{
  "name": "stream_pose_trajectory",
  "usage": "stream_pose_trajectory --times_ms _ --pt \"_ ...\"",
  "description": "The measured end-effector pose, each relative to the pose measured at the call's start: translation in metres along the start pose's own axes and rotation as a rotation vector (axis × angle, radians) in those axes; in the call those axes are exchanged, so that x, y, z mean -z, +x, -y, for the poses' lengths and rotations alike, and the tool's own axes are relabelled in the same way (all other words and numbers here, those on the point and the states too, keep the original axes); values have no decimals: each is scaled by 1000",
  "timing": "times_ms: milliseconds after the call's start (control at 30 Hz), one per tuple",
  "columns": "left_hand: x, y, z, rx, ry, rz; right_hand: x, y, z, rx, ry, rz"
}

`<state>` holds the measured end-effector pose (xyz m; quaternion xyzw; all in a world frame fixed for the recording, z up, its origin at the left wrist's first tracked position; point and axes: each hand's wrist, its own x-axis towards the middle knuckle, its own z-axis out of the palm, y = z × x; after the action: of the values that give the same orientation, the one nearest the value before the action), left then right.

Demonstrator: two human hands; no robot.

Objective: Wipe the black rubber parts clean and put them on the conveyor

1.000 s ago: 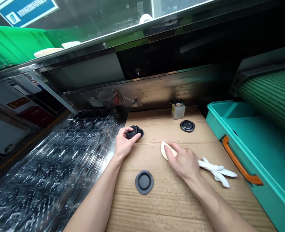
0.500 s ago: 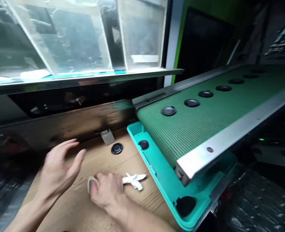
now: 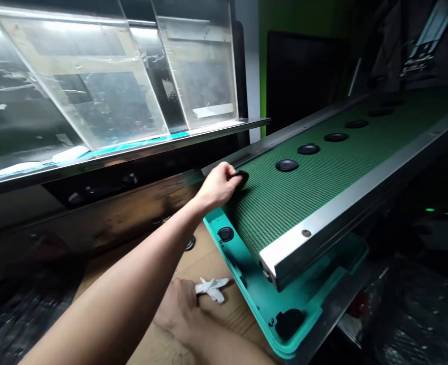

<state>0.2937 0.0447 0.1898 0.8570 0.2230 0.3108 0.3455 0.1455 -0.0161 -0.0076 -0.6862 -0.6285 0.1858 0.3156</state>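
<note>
Left hand (image 3: 219, 183): since half a second ago, you've moved it from lower left to frame centre; thumb and fingers pinched nearly closed on a black disc (image 3: 243, 178).
Disc spot: frame centre, over near end of green conveyor belt (image 3: 269, 213).
Disc handling: probably light, stiff, smooth; take the rim.
Disc lie: tilted, free edge rightward; round, no long axis.
Right hand (image 3: 180, 304): lower centre, beside white glove (image 3: 213, 290); fingers hidden, can't tell grip.

Stretches left arm (image 3: 133, 276) from half past seven up to the centre, with wrist (image 3: 204, 202) nearly straight, and pinches with thumb (image 3: 235, 181) and fingers (image 3: 226, 167) of left hand (image 3: 219, 185). Holds right hand (image 3: 181, 299) lower, toward seven o'clock, with back showing and fingertips hidden behind left arm; angles right arm (image 3: 224, 334) in from half past five.
</note>
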Motion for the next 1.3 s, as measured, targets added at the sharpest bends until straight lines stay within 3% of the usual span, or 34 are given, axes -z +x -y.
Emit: stream_pose_trajectory --times_ms 100,233,333,400,500,633,767,900,967,1067,1167,1300 --pt "51 -78 28 175 -489 -33 1 -1 0 1 -46 -48" --pt "107 -207 89 430 -704 -364 0 -3 -2 12 -60 -17" --pt "124 -281 130 513 -802 -585 -2 -4 1 -1 40 -71" --pt "123 -310 147 550 -925 -695 -3 -5 9 -8 212 -150" --pt "113 -325 157 586 -1216 -702 -7 -9 27 52 433 -209" --pt "103 -325 155 532 -1480 -498 -17 -14 43 125 243 -102" --pt "102 -329 160 579 -1505 -507 -27 -14 48 35 20 -107" --pt "108 -332 165 534 -1569 -473 -33 -18 55 102 -60 -58" --pt "108 -332 165 502 -1584 -497 -34 -19 58 65 -102 -78" --pt "106 -331 165 507 -1569 -571 -34 -18 59 24 -103 -111" --pt "103 -331 165 557 -1536 -548 -35 -17 58 84 -96 -79" --pt "99 -333 166 584 -1438 -520 -31 -12 53 18 -47 -142"
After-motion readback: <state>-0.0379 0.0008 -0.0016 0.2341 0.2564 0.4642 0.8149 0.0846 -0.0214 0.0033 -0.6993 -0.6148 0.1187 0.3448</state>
